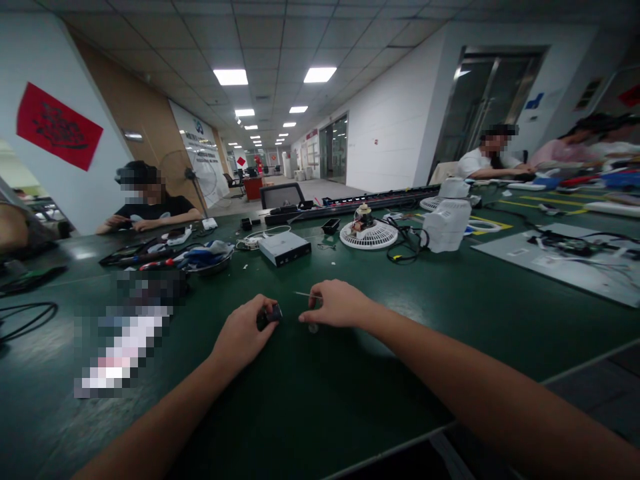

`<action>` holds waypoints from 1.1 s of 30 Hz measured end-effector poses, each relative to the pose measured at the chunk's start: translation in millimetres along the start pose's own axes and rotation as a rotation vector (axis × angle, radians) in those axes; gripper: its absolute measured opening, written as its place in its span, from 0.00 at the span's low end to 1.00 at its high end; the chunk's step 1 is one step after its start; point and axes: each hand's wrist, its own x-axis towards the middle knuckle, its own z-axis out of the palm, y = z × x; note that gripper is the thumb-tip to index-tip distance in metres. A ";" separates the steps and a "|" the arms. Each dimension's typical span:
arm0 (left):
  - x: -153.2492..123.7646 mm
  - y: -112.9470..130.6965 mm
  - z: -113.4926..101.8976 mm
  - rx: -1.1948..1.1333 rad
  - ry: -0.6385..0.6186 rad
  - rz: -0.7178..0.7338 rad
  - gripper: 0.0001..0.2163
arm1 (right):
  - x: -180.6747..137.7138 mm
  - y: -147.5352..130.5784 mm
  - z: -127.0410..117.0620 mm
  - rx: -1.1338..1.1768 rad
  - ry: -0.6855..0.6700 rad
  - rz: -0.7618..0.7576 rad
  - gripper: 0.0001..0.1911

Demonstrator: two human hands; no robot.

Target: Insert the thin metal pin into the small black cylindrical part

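Note:
My left hand (245,331) is closed around a small black block-shaped part (270,316), with one end showing between thumb and fingers. My right hand (341,304) is closed on a thin metal tool (306,294) whose narrow shaft points left toward the black part. What kind of tool it is cannot be made out, as the fingers cover the rest. Just below the right fingertips shows a small, pale, see-through piece (313,328); whether it touches them is unclear. A gap separates the two hands, both low over the green tabletop (300,400).
Beyond my hands stand a silver disc drive (285,248), a small black tray (331,227), a white fan grille (369,236) and a white plastic housing (447,223). A bowl (210,259) is at the left, a metal panel (565,263) at the right. People sit across the table.

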 end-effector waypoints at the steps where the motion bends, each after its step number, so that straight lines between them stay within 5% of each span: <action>1: 0.3 -0.3 -0.2 0.014 -0.006 -0.015 0.09 | 0.7 1.8 0.0 0.033 -0.057 -0.016 0.22; 5: 2.3 -1.7 1.2 0.038 -0.007 -0.069 0.16 | 2.4 3.9 1.6 0.156 -0.179 -0.092 0.13; 10: 3.3 -5.3 4.3 0.026 0.020 -0.035 0.24 | 3.2 -1.3 5.4 0.388 -0.029 -0.080 0.12; 16: -0.8 -0.5 2.5 -0.015 0.040 0.113 0.17 | 8.1 -5.7 19.7 0.770 0.073 -0.136 0.09; 26: -5.6 1.7 2.4 -0.013 0.070 0.257 0.20 | 0.5 -11.2 19.0 0.405 0.332 -0.430 0.04; 33: -7.8 1.3 0.3 -0.051 0.026 0.424 0.16 | 0.8 -10.3 23.8 0.469 0.221 -0.287 0.11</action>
